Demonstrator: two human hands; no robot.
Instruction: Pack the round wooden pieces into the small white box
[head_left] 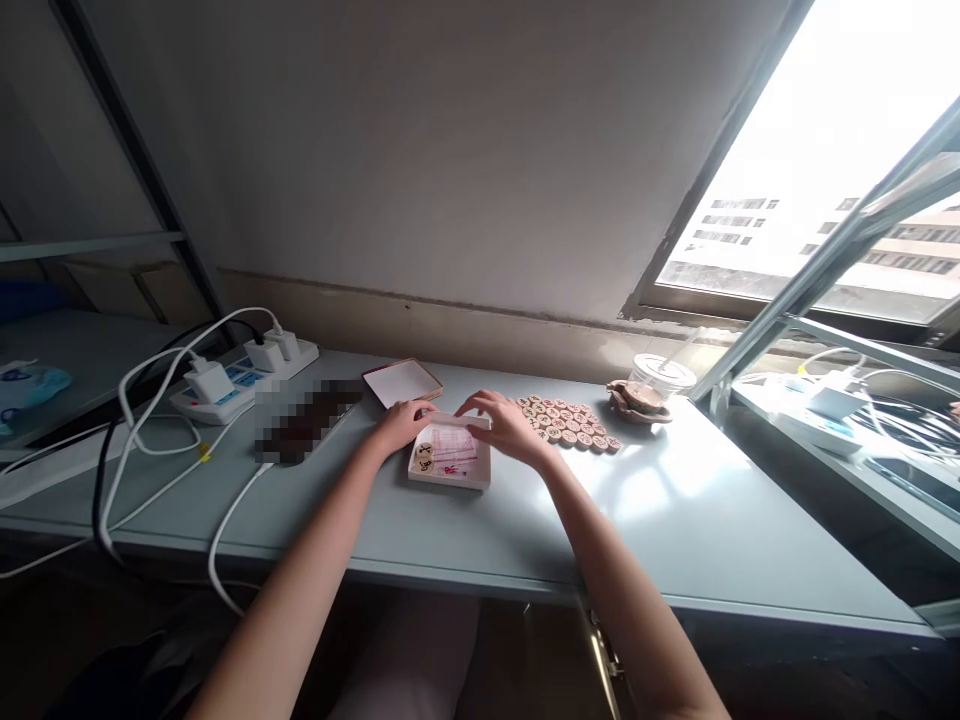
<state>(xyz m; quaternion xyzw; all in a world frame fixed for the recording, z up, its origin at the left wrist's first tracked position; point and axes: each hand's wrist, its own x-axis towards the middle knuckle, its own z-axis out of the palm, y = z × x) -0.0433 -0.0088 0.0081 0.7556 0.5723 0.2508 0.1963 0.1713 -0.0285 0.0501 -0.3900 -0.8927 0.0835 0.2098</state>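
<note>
A shallow white open box (450, 481) sits on the desk in front of me. Inside it lie a sheet printed with red lines (457, 450) and two or so round wooden xiangqi pieces (425, 458) at the left. My left hand (403, 425) grips the box's far left corner, its fingers curled at the rim. Over the far right corner, my right hand (510, 425) has its fingers bent down onto the rim, the thumb on the near side. Rows of xiangqi pieces (570, 424) lie flat to the right of the box. The box lid (403, 382) rests behind my left hand.
Left of the box lies a dark, pixelated phone-like object (307, 425) with a white cable. A power strip (244, 380) with plugs and looping cables stands farther left. A lidded plastic cup (660, 378) in a brown holder stands back right. A metal ladder frame (795, 260) rises at right.
</note>
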